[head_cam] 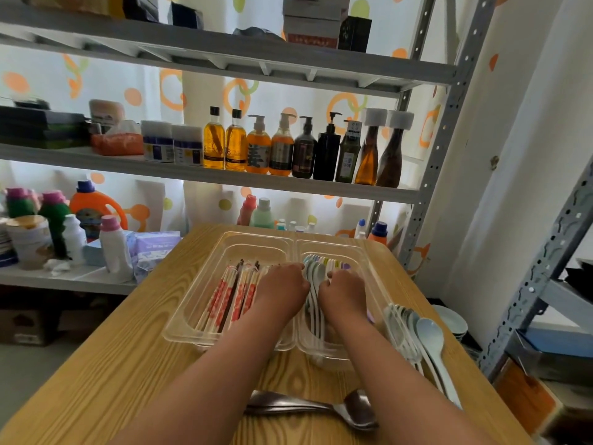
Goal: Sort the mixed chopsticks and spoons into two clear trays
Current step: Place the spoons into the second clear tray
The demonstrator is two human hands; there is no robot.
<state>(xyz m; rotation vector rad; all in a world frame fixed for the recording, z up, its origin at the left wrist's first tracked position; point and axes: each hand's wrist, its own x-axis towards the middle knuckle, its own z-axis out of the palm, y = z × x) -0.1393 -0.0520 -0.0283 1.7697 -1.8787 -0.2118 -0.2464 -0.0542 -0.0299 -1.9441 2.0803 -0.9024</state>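
Observation:
Two clear trays sit side by side on the wooden table (106, 364). The left tray (205, 274) holds red-and-white chopsticks (229, 297). The right tray (369, 274) holds a row of pastel plastic spoons (316, 277). My left hand (282, 292) and my right hand (343, 292) reach into the right tray, fingers curled on either side of the spoons, pressing the bundle between them. A stack of pale blue spoons (423, 342) lies on the table right of the trays. Metal spoons (321, 409) lie near the table's front edge, between my forearms.
A grey metal shelf (224, 181) stands behind the table, with bottles (279, 149) at head height and detergent jugs (93, 203) lower left. A second rack (545, 261) stands to the right, with bowls (452, 321) low beside the table.

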